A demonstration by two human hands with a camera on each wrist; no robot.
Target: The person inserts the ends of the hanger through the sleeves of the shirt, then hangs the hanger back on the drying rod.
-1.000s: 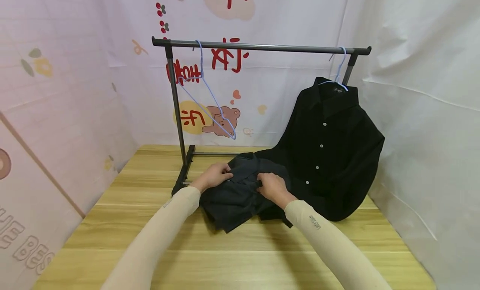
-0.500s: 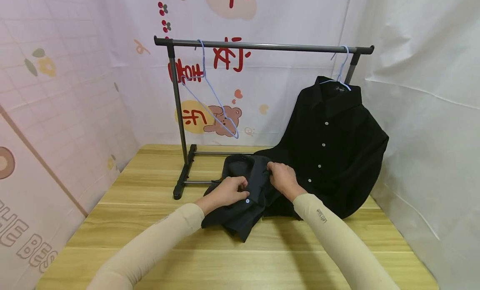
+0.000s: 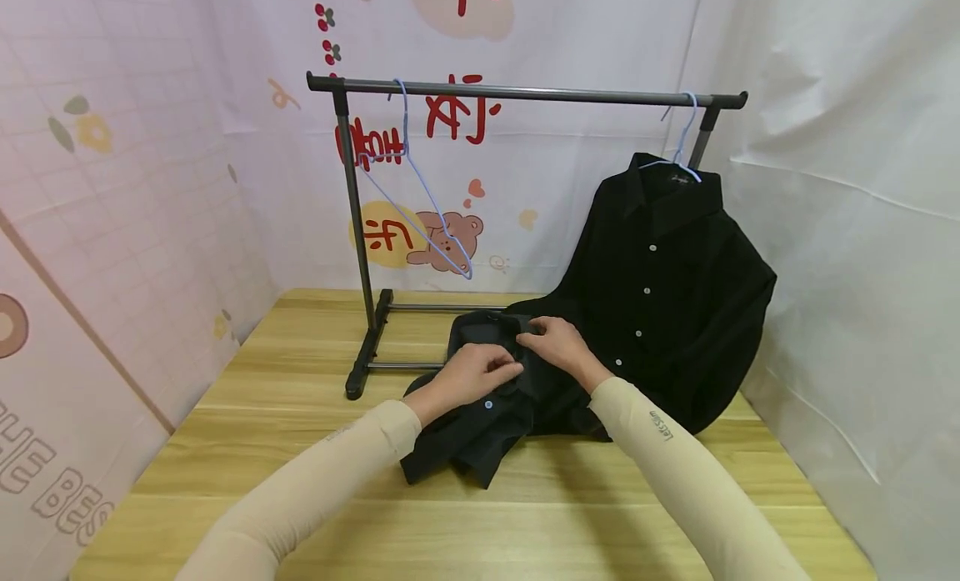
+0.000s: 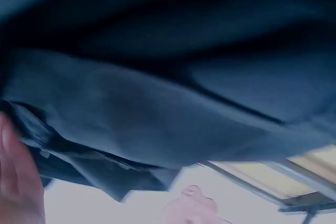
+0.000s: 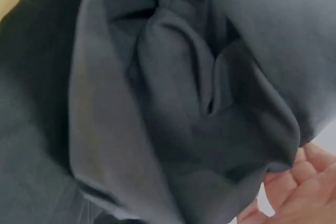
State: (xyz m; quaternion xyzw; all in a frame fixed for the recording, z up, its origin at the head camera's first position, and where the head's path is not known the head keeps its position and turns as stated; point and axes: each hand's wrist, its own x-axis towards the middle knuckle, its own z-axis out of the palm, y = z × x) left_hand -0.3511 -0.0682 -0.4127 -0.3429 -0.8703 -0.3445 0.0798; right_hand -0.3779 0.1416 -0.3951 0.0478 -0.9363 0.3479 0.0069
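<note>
A crumpled black shirt (image 3: 468, 435) lies on the table below the rack, a pale button showing on its front. In the head view my left hand (image 3: 474, 373) pinches its fabric near the collar, thumb and forefinger bent together. A little farther back and to the right, my right hand (image 3: 558, 345) grips the collar area, its fingers curled. Dark folds of the shirt (image 5: 189, 129) fill most of the right wrist view, with a hand (image 5: 302, 187) at the lower right edge. The left wrist view is blurred; cloth (image 4: 131, 108) covers most of it.
A dark metal clothes rack (image 3: 525, 91) stands behind. From its left end hangs a bare blue wire hanger (image 3: 431, 206). A black button-up shirt (image 3: 675, 272) hangs at the right on another blue hanger (image 3: 684, 139), its lower part reaching the wooden table (image 3: 360, 514).
The loose shirt has been drawn out and turned so its button and collar show. My left hand has moved right and my right hand slightly back, bringing them closer together.
</note>
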